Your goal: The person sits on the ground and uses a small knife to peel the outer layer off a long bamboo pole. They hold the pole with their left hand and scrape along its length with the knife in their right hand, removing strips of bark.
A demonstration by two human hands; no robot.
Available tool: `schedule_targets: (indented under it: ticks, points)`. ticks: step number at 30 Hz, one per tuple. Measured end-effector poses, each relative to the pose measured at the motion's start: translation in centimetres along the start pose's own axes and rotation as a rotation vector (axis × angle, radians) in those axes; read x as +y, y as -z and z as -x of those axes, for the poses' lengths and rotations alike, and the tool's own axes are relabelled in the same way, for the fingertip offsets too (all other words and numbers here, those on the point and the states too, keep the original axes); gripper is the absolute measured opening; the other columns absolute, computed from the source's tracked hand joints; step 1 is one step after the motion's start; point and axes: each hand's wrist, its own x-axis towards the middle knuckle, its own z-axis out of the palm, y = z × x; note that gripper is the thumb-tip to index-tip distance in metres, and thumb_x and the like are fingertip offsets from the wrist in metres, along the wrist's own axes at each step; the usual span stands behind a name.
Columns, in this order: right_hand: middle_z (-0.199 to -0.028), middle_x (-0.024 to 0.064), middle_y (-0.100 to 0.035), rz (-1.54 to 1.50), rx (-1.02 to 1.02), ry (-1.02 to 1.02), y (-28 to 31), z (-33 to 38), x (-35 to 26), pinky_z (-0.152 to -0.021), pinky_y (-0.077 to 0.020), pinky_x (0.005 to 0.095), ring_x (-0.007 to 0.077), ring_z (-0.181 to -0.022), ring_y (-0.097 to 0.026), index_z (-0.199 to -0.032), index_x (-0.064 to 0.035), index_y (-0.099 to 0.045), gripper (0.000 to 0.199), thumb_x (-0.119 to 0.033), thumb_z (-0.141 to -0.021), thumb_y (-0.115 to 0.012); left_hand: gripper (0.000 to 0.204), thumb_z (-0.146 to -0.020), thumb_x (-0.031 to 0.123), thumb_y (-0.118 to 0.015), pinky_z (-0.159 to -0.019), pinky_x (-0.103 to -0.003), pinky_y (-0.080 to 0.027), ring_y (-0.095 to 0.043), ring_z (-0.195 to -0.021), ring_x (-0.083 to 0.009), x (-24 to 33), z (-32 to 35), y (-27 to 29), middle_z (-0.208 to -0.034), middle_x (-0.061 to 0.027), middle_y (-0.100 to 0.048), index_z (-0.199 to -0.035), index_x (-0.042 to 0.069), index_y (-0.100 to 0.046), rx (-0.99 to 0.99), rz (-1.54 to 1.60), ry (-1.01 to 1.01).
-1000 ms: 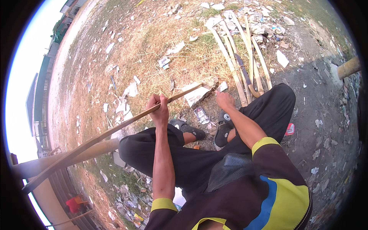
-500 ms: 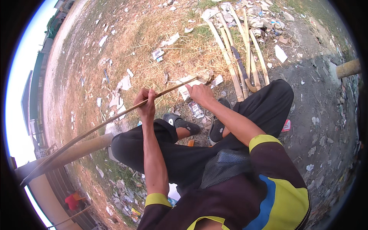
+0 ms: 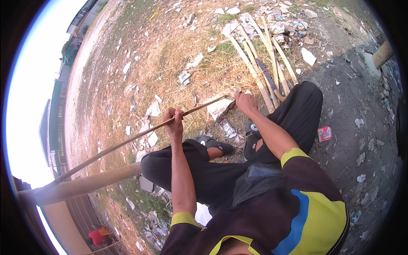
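Note:
A long, thin bamboo strip [image 3: 114, 150] slants from the lower left up to the middle. My left hand [image 3: 174, 123] is closed around it a short way below its upper end. That end sticks out past the fist, over a pale flat scrap [image 3: 219, 109] on the ground. My right hand [image 3: 247, 103] is closed just right of the strip's tip, apart from it. A small dark piece shows by its thumb; the rest of what it grips is hidden.
Several split bamboo lengths [image 3: 250, 68] lie beyond my right knee, with a dark-wrapped curved stick [image 3: 265, 73] among them. A thick bamboo pole [image 3: 97, 178] runs left of my leg. A red packet [image 3: 324, 134] lies at right; litter covers the dry grass. A person in red [image 3: 97, 237] is at lower left.
My right hand has moved right, away from the strip and off its tip. The whole view has shifted a little, with the left hand still gripping the strip.

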Motion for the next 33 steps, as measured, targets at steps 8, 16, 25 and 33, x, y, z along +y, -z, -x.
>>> schedule_targets:
  ticks: [8, 16, 25, 33]
  points:
    - [-0.070, 0.0311, -0.062, -0.242, -0.135, 0.212, -1.4, 2.5, -6.2, -0.079, -0.0484, 0.0513, 0.0468, -0.080, -0.063, -0.070, 0.0074, -0.066, 0.075, -0.051, -0.099, -0.028, 0.031, -0.090, 0.004, -0.060, -0.056, -0.024, -0.043, -0.054, -0.060, -0.0080, 0.5, -1.5, -2.0, -0.064, -0.0037, -0.057, -0.064, 0.004, -0.045, -0.058, 0.052, -0.023]
    - [-0.074, 0.0287, -0.065, 0.011, 0.019, 0.199, -3.7, -1.0, 0.5, -0.067, -0.0522, 0.0509, 0.0422, -0.076, -0.067, -0.074, 0.0030, -0.069, 0.070, -0.049, -0.099, -0.030, 0.031, -0.090, 0.004, -0.059, -0.054, -0.024, -0.045, -0.059, -0.062, -0.0111, 0.5, -1.3, -1.7, -0.065, -0.0064, -0.058, -0.063, 0.005, -0.043, 0.005, 0.001, -0.030]
    - [-0.078, 0.0307, -0.064, -0.224, -0.012, 0.325, -1.1, 3.1, -7.7, -0.072, -0.0506, 0.0528, 0.0434, -0.080, -0.065, -0.072, 0.0033, -0.069, 0.074, -0.051, -0.099, -0.027, 0.029, -0.090, 0.005, -0.057, -0.052, -0.024, -0.041, -0.051, -0.057, -0.0087, 0.6, -1.7, -2.3, -0.067, -0.0055, -0.059, -0.064, 0.004, -0.045, 0.100, 0.030, 0.003]
    - [-0.080, 0.0311, -0.065, -0.159, -0.076, 0.065, -2.2, 0.4, -4.1, -0.077, -0.0495, 0.0533, 0.0474, -0.083, -0.063, -0.078, 0.0064, -0.068, 0.075, -0.052, -0.099, -0.025, 0.027, -0.092, 0.011, -0.059, -0.050, -0.023, -0.038, -0.046, -0.053, -0.0052, 1.1, -1.2, -3.1, -0.063, -0.0024, -0.056, -0.067, 0.003, -0.051, 0.151, 0.020, 0.039]
